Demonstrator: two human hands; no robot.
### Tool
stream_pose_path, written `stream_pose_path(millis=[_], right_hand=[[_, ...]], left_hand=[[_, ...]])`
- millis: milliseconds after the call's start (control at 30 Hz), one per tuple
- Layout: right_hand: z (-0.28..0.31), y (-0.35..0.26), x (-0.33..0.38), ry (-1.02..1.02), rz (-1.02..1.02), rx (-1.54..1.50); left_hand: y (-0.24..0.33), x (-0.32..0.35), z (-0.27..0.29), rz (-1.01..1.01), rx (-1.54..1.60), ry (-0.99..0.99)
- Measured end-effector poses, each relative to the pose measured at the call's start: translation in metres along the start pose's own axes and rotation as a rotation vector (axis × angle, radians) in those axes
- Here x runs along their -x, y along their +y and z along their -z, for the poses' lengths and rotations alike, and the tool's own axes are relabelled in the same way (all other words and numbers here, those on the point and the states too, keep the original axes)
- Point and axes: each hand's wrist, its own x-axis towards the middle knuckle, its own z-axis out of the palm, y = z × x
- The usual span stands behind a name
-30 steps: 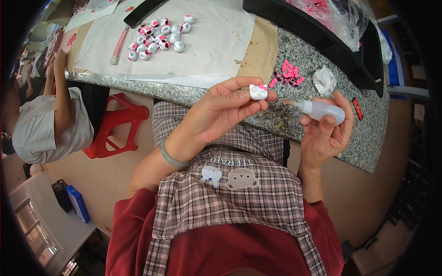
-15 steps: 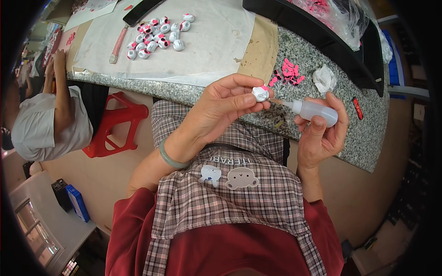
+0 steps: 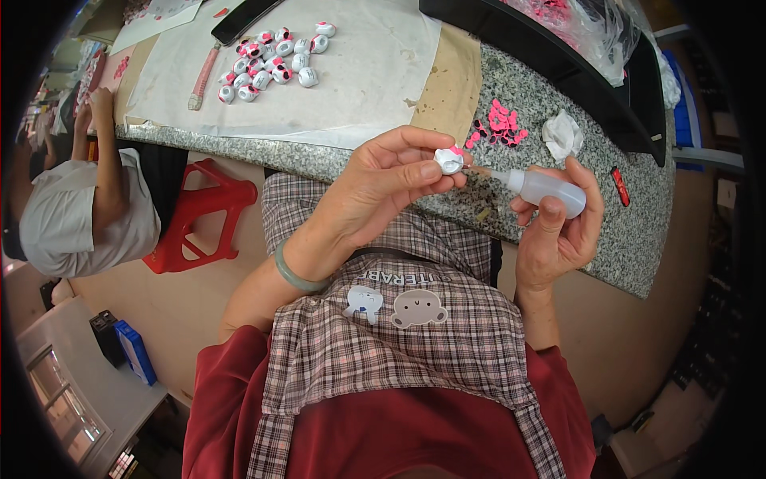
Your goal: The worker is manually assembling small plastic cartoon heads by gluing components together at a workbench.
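The left hand [image 3: 391, 172] pinches a small white figure [image 3: 448, 162] with a pink detail between thumb and fingers. To the right of the figure, the right hand [image 3: 556, 243] curls around a translucent squeeze bottle [image 3: 552, 193], its thin nozzle pointing at the figure; whether the tip touches cannot be told.

Good control here likely means a steady pinch, fingertips clear of the spot the nozzle faces, a low nozzle angle, and only light pressure on the soft bottle, so that nothing runs or smears.

Just beyond the figure, to its right, loose pink pieces [image 3: 503, 124] lie on the speckled surface [image 3: 630, 255]; farther right of it are a crumpled white tissue [image 3: 562, 136] and a red object [image 3: 619, 187]. Well to the figure's left, similar white-and-pink figures [image 3: 274, 64] sit clustered on pale sheeting [image 3: 351, 88].
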Motion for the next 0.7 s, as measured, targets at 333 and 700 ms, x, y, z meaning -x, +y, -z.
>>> stream_pose_path(millis=[333, 700], right_hand=[[0.0015, -0.0024, 0.0001, -0.023, 0.012, 0.072], [-0.0010, -0.0002, -0.0009, -0.065, -0.004, 0.079]], left_hand=[[-0.0007, -0.0014, 0.0039, -0.034, -0.009, 0.009], [-0.0026, -0.0031, 0.0038, -0.036, -0.050, 0.020]])
